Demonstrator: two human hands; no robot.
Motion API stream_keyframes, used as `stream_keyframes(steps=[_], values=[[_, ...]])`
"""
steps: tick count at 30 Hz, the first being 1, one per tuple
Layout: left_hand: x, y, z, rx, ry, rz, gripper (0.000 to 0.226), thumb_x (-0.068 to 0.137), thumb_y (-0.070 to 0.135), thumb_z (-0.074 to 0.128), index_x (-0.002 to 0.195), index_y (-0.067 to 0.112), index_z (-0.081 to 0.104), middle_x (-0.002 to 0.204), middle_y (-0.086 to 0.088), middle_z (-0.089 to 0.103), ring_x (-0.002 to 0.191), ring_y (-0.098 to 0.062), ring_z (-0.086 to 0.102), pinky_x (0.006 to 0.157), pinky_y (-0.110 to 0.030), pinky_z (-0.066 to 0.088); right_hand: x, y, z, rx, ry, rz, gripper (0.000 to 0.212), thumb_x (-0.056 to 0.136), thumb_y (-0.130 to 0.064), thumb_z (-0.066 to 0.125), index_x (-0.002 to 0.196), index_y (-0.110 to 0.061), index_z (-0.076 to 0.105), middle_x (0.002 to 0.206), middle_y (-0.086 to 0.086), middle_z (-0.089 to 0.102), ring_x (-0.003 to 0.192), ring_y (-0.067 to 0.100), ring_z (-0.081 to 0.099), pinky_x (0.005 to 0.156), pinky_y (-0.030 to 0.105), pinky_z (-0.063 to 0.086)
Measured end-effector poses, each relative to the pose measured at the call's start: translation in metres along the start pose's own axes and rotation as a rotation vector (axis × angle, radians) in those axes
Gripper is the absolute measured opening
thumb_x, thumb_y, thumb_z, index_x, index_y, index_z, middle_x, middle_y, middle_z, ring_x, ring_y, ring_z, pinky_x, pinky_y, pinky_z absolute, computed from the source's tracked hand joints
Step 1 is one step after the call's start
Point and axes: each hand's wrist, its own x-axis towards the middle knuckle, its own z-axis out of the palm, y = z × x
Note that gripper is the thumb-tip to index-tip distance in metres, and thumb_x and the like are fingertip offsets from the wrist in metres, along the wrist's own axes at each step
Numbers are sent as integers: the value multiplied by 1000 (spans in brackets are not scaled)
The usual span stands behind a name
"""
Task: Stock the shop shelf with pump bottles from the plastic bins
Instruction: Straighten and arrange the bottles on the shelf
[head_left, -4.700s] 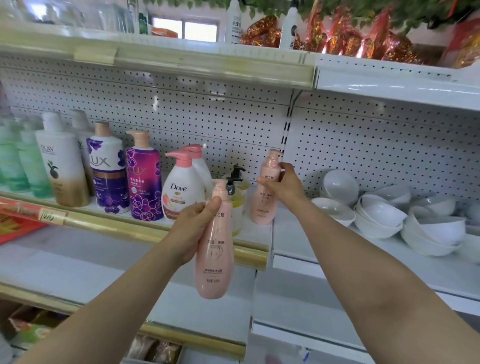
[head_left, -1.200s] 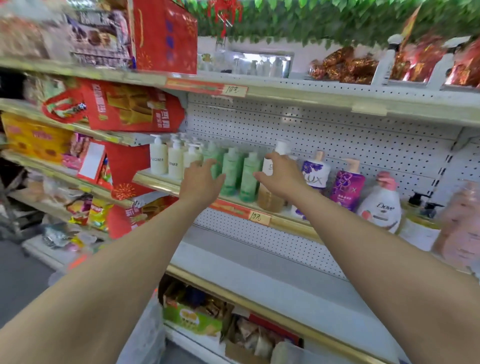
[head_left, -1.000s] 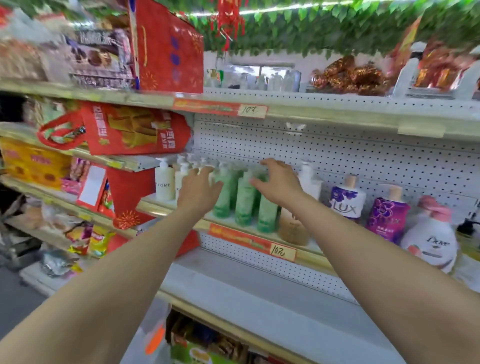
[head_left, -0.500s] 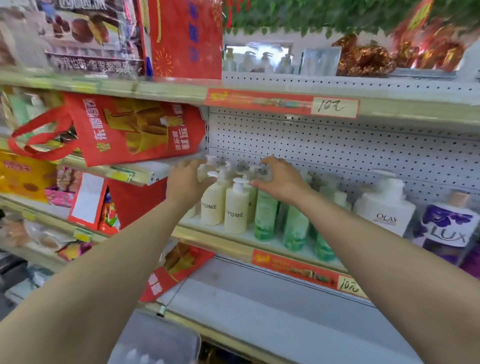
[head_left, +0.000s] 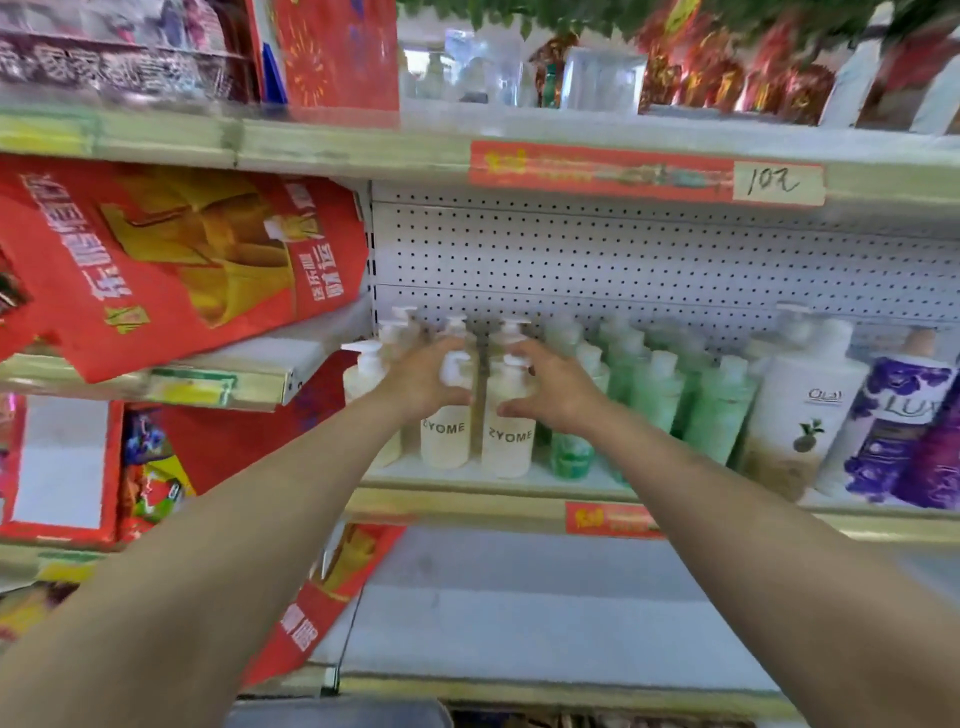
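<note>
Head view: upright, pale cream ZYOME pump bottles (head_left: 447, 441), white-topped, closely clustered.

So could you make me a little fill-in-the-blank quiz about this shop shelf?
The left hand and right hand each grip one of the cream bottles labelled ____. The pump bottles just right of these are coloured ____. The big bag at the left is mostly ____.
Missing words: ZYOME; green; red.

shelf (head_left: 467, 506) | cream pump bottles (head_left: 506, 447) | green bottles (head_left: 719, 415) | Olay bottle (head_left: 800, 415) | Lux bottle (head_left: 893, 431)
</note>
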Motion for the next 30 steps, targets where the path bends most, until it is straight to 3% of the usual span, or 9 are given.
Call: stream_keyframes(steps=[4,12,20,24,30], values=[[5,-10,4,-25,-32,7,77,75,19,83,139,33,43,145,1,47,120,-21,52,84,-27,44,4,0,5,29,-2,25,85,72,-32,89,141,-28,39,142,4,48,110,17,50,85,27,38],[4,-8,8,58,-1,-26,72,75,27,82,130,42,39,125,-7,58,102,-27,58,72,-33,52,3,-1,13,-15,71,42,77,72,-31,88,131,-25,39,138,5,48,109,26,55,91,39,49],[1,-1,9,115,-23,-47,68,75,25,83,127,38,41,119,-10,57,99,-31,57,85,-45,54,4,-2,11,-20,1,23,72,74,-27,86,126,-30,36,135,6,43,107,24,52,87,36,46],[0,1,6,117,-55,-42,72,75,21,84,130,36,39,123,-12,54,103,-32,56,86,-46,54,5,-4,12,-29,-11,35,72,77,-22,85,130,-26,36,139,5,37,107,19,48,87,29,40],[1,2,2,143,-98,-38,76,75,20,84,134,36,38,126,-13,53,105,-32,56,81,-39,51,3,-9,7,-101,-28,60,74,80,-13,81,138,-25,35,138,4,31,114,25,54,90,27,42]])
